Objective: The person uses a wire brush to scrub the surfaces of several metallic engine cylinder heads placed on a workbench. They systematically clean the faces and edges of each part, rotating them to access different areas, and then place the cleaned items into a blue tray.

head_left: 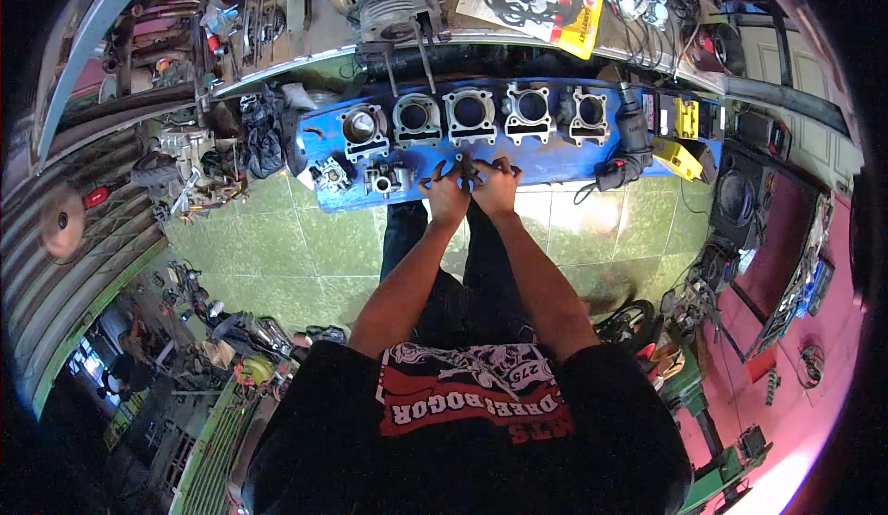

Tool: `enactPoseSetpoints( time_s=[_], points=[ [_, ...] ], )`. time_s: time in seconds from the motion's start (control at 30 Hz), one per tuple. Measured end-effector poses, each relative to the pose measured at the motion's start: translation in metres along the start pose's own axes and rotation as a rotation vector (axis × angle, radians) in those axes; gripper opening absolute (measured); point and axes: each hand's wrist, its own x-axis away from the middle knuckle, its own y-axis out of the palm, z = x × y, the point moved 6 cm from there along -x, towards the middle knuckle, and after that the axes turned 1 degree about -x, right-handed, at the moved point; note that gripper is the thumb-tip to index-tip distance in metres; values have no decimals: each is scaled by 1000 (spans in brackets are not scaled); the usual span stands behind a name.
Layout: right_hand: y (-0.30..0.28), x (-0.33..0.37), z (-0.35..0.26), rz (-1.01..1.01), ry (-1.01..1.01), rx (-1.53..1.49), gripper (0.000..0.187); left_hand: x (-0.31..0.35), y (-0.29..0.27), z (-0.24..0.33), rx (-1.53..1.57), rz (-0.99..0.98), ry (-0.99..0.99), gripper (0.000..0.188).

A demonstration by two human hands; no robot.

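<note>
Over the front edge of a blue workbench (546, 168), my two hands are close together. My left hand (448, 197) and my right hand (497, 187) have their fingers curled around a small dark metal part (470, 169), whose kind is too small to make out. Just left of my left hand lies a carburetor (387, 180), and beyond it another silver metal part (330, 175). Behind my hands, several engine cylinder blocks stand in a row, among them a middle block (470, 115), one at the left end (364, 132) and one at the right end (586, 115).
A dark power drill (633, 136) and a yellow-and-black case (680, 158) are at the bench's right end. A black plastic bag (263, 136) hangs by its left end. Farther back, a shelf holds a finned cylinder (393, 15) and a gasket pack (578, 24).
</note>
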Motion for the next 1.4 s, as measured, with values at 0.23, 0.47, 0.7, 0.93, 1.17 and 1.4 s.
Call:
enactPoseSetpoints(
  time_s=[0.23, 0.47, 0.7, 0.93, 1.17, 1.4],
  points=[
    [22, -5, 23, -63, 85, -45, 39, -9, 15, 0, 5, -98, -29, 43],
    [21, -5, 27, -43, 115, 37, 47, -11, 8, -9, 5, -94, 26, 40],
    [-4, 3, 8, 112, 115, 101, 48, -11, -68, -44, 19, 146, 45, 27],
    [-4, -23, -121, -50, -221, 57, 54, -31, -157, -129, -144, 186, -126, 52],
    [60, -53, -197, -196, -443, 287, 61, -59, -157, -161, -368, -72, 90, 53],
    [93, -68, -201, -188, -464, 460, 52, -78, -144, -164, -391, -45, 215, 53]
  ],
)
